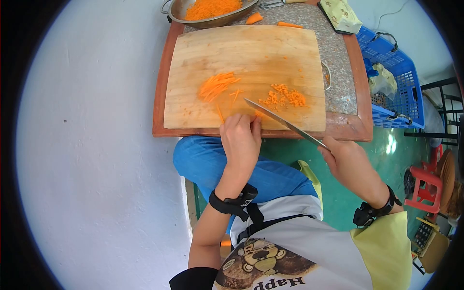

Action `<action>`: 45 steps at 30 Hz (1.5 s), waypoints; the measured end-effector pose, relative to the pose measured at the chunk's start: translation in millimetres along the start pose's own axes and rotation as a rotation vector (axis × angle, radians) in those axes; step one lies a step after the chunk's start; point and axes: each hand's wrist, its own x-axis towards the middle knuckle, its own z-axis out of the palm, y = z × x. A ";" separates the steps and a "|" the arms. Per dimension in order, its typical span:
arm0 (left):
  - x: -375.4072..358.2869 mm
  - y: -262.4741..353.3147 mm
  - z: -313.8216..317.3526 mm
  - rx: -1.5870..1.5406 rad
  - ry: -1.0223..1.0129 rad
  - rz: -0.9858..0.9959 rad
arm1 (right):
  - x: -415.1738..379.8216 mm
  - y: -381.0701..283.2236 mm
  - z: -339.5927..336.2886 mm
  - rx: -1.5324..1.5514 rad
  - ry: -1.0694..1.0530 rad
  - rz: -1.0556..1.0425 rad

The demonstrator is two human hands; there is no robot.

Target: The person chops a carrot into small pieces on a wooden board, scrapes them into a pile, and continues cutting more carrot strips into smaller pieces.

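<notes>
My right hand (pixel 350 163) is wrapped round the handle of a knife (pixel 288 124), whose long blade slants up and left over the wooden cutting board (pixel 246 46). At the board's near edge, my left hand (pixel 240 137) has its fingers bunched on carrot strips (pixel 259 113), mostly hidden, beside the blade. A loose pile of carrot strips (pixel 216 86) lies left of the knife tip, with a few stray pieces below it. Finely diced carrot (pixel 286 96) is scattered on the far side of the blade.
Behind the board, a metal pan (pixel 220 20) holds shredded carrot (pixel 212 8). Carrot pieces (pixel 254 18) lie near it on the speckled tabletop (pixel 338 67). A tissue pack (pixel 340 15) sits at the back right. Beside the table are a blue basket (pixel 403 72) and a red stool (pixel 425 188).
</notes>
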 end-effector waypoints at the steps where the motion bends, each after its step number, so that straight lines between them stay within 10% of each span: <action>1: 0.0 -0.3 -0.1 0.000 -0.005 -0.005 | 0.5 -1.2 -1.0 -0.006 -0.012 0.001; 45: -2.0 1.5 -1.0 0.057 0.050 0.043 | 2.3 6.5 -5.0 0.029 0.116 0.008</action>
